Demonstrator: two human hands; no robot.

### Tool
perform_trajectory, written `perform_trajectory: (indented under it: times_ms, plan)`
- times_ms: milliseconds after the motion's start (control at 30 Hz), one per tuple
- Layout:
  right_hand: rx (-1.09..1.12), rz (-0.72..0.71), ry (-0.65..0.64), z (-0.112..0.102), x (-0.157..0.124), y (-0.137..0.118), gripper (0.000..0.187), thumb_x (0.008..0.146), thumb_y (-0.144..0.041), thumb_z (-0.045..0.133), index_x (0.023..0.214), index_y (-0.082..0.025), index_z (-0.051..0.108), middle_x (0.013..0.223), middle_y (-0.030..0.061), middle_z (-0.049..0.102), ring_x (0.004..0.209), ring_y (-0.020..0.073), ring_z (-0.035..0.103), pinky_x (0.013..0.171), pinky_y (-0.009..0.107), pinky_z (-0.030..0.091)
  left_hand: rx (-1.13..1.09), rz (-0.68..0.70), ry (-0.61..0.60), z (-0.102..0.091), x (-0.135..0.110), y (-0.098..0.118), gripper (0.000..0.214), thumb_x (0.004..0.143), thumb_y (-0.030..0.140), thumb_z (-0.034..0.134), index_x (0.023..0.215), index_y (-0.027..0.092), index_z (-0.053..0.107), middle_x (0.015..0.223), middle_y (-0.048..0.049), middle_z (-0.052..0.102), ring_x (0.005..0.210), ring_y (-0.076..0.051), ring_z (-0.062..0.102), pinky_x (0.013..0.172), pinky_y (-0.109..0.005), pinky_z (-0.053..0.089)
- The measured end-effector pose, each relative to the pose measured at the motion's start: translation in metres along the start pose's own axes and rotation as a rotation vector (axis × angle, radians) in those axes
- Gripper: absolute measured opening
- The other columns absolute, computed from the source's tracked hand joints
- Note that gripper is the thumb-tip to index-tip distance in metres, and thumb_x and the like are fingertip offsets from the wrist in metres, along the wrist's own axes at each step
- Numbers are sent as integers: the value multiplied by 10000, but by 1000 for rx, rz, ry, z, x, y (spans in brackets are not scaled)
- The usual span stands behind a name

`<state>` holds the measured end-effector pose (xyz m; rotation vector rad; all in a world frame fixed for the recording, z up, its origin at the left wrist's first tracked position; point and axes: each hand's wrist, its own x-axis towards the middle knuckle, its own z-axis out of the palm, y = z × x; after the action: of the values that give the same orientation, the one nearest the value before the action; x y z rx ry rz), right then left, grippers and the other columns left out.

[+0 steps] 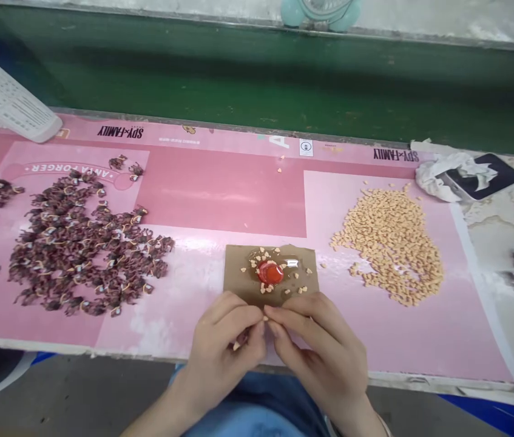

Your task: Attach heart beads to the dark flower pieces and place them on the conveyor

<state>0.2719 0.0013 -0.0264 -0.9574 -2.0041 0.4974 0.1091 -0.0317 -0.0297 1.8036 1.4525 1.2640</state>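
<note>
Just in front of the cardboard piece point(238, 279), the fingertips of my two hands meet. My left hand point(224, 349) is closed around a small dark maroon figure point(241, 338), mostly hidden by the fingers. My right hand point(323, 349) pinches at a tiny tan piece point(265, 318) right where the fingertips come together. On the cardboard sits a glossy red blob or disc point(269, 273) in a clear, wet-looking puddle, with several tan bits scattered around it.
A spread pile of dark maroon figures point(88, 249) lies at left, many with tan bits on them. To the right is a heap of tan pieces point(388, 237). A white bottle point(11, 97), crumpled tissue point(439, 173) and a dark-topped box point(486, 176) stand farther back, before a green wall point(238, 79).
</note>
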Motion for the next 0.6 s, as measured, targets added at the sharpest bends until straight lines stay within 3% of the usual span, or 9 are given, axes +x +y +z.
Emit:
perform_trajectory:
  times_ms: [267, 500, 600]
  plan:
    - [46, 37, -10, 1, 6, 3, 169, 888, -48, 653, 901, -214, 677, 743, 1, 700, 624, 125, 661, 580, 243, 588, -20, -33, -69, -2, -2, -7, 156, 998, 94, 555, 899, 199, 615, 708, 29, 601, 595, -88, 537, 522, -147, 443]
    - [111, 167, 33, -7, 4, 11, 186, 855, -52, 698, 894, -233, 695, 786, 1, 705, 695, 139, 689, 620, 251, 596, -36, -106, -102, -10, -1, -6, 116, 1032, 151, 586, 1101, 203, 663, 821, 14, 667, 687, -88, 618, 547, -116, 470]
    - [173, 159, 14, -5, 6, 7, 179, 855, -52, 691, 875, -229, 679, 765, -4, 698, 671, 133, 677, 613, 247, 594, -46, -85, -132, -9, 1, -3, 104, 1042, 151, 560, 1029, 205, 648, 780, 26, 627, 652, -84, 592, 531, -123, 450]
